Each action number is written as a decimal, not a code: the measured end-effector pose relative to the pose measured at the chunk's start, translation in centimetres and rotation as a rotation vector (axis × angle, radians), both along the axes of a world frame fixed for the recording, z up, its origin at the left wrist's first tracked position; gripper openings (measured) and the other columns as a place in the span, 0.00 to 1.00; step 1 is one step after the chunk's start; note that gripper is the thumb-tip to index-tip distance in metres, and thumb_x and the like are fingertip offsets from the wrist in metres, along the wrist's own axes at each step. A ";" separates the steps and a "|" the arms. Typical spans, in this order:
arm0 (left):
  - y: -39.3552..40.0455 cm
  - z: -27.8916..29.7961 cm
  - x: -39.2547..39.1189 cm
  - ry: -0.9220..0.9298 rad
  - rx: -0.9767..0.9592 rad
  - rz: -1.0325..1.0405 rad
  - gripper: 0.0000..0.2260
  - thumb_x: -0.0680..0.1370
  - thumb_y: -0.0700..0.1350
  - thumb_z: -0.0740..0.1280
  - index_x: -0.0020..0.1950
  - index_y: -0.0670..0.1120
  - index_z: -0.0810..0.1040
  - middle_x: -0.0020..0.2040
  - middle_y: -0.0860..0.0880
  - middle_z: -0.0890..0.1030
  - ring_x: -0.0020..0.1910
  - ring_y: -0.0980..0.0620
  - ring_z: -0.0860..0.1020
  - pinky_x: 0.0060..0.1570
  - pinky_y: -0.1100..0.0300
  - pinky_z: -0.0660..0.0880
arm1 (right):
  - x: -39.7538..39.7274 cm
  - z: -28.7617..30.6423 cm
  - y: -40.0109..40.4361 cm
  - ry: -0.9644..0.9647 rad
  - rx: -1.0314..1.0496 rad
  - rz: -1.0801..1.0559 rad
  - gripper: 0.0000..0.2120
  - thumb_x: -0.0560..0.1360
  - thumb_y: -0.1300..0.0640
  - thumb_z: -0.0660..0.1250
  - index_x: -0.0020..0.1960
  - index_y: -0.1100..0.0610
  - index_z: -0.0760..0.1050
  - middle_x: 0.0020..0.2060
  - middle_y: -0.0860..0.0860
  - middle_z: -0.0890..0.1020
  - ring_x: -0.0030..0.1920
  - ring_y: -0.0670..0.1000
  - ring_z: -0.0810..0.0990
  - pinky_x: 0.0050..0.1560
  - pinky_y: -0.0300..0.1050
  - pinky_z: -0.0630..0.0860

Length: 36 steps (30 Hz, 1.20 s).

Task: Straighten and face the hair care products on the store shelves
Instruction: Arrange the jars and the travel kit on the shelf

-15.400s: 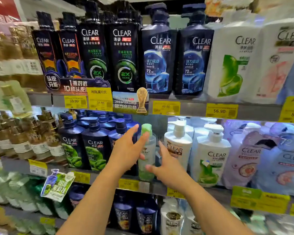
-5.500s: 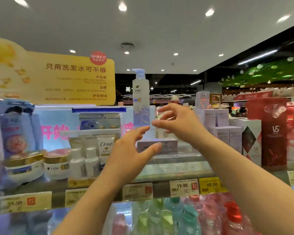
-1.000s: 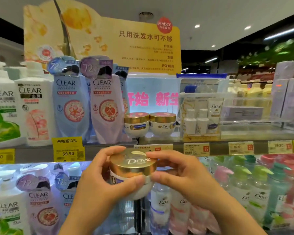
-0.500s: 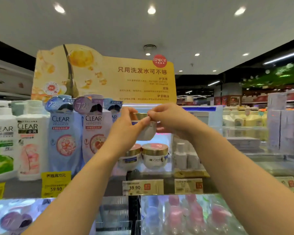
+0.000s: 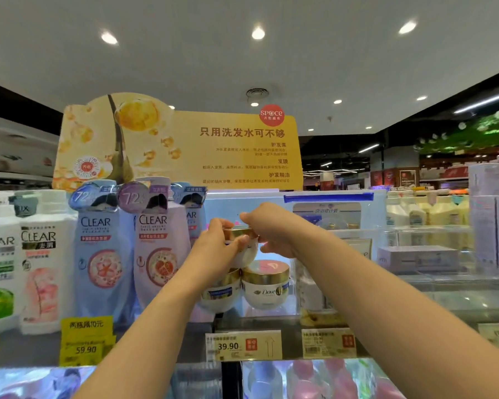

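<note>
A yellow promotional sign point(image 5: 179, 145) with Chinese text and a red round logo stands across the middle of the frame. Recessed ceiling lights point(image 5: 257, 33) dot the white ceiling along the top. Yellow and white price tags point(image 5: 244, 345) line the lower edge. Green foliage decor point(image 5: 470, 133) hangs at upper right.

The held jar point(image 5: 244, 249) looks like glossy white plastic under a shiny gold metallic lid; the two jars point(image 5: 267, 286) below match it. The Clear pouches point(image 5: 104, 254) are smooth, glossy film. The price tags point(image 5: 244, 345) on the shelf's front edge are matt paper.
</note>
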State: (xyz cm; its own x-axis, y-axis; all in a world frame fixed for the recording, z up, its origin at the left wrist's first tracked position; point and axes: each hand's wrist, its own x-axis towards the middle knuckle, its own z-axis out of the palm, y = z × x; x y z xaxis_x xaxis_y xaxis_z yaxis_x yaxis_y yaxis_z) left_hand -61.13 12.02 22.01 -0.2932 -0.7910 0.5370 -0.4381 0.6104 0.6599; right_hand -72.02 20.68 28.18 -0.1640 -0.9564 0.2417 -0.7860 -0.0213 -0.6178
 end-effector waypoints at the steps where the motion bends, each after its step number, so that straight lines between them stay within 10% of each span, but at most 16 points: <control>1: 0.0 0.0 0.1 0.002 0.008 -0.004 0.19 0.80 0.55 0.67 0.67 0.51 0.67 0.63 0.47 0.76 0.56 0.49 0.76 0.55 0.48 0.78 | -0.2 0.1 -0.1 -0.003 0.004 -0.047 0.04 0.82 0.67 0.60 0.54 0.61 0.72 0.57 0.60 0.76 0.58 0.60 0.77 0.62 0.50 0.76; 5: -0.1 -0.3 0.3 -0.013 -0.024 0.030 0.20 0.79 0.58 0.66 0.68 0.53 0.68 0.65 0.48 0.74 0.58 0.50 0.75 0.56 0.50 0.77 | -0.7 -0.5 0.8 0.111 -0.155 -0.038 0.24 0.80 0.66 0.64 0.74 0.62 0.64 0.68 0.59 0.73 0.67 0.58 0.74 0.66 0.48 0.71; 11: 0.8 -0.4 0.1 -0.044 -0.207 0.126 0.26 0.79 0.56 0.66 0.73 0.48 0.63 0.73 0.45 0.65 0.67 0.48 0.68 0.57 0.59 0.65 | -1.6 -1.0 4.6 -0.275 -0.186 0.232 0.22 0.84 0.51 0.60 0.77 0.54 0.66 0.74 0.53 0.71 0.73 0.53 0.69 0.75 0.55 0.66; 24: 7.7 -0.8 -1.1 0.064 -0.464 -0.041 0.18 0.78 0.53 0.68 0.66 0.50 0.73 0.72 0.49 0.69 0.70 0.49 0.68 0.65 0.52 0.66 | -11.4 -2.2 13.2 -0.482 -0.637 -0.033 0.06 0.80 0.59 0.67 0.52 0.53 0.83 0.46 0.50 0.88 0.51 0.50 0.86 0.54 0.49 0.84; 29: 8.2 -2.1 -2.3 0.150 -0.369 -0.149 0.17 0.76 0.53 0.70 0.64 0.51 0.75 0.60 0.57 0.73 0.57 0.54 0.73 0.55 0.57 0.69 | -12.4 -4.1 13.4 -0.237 -0.595 -0.167 0.04 0.77 0.56 0.71 0.52 0.49 0.82 0.45 0.49 0.86 0.49 0.48 0.86 0.52 0.49 0.84; 36: 7.8 -4.6 -4.0 0.104 -0.196 -0.179 0.27 0.76 0.57 0.69 0.73 0.51 0.69 0.68 0.51 0.76 0.64 0.54 0.75 0.60 0.56 0.73 | -15.8 -4.8 11.4 -0.077 -0.553 -0.315 0.14 0.76 0.49 0.72 0.61 0.48 0.77 0.50 0.47 0.83 0.50 0.46 0.83 0.55 0.52 0.82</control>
State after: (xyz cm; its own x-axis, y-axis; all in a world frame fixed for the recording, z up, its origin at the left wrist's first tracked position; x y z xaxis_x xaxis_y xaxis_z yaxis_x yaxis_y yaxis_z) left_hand -65.17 19.85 17.39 -0.3541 -0.6099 0.7090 -0.2476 0.7922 0.5578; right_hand -87.82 32.12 23.38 -0.4536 -0.5966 0.6621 -0.7606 -0.1280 -0.6365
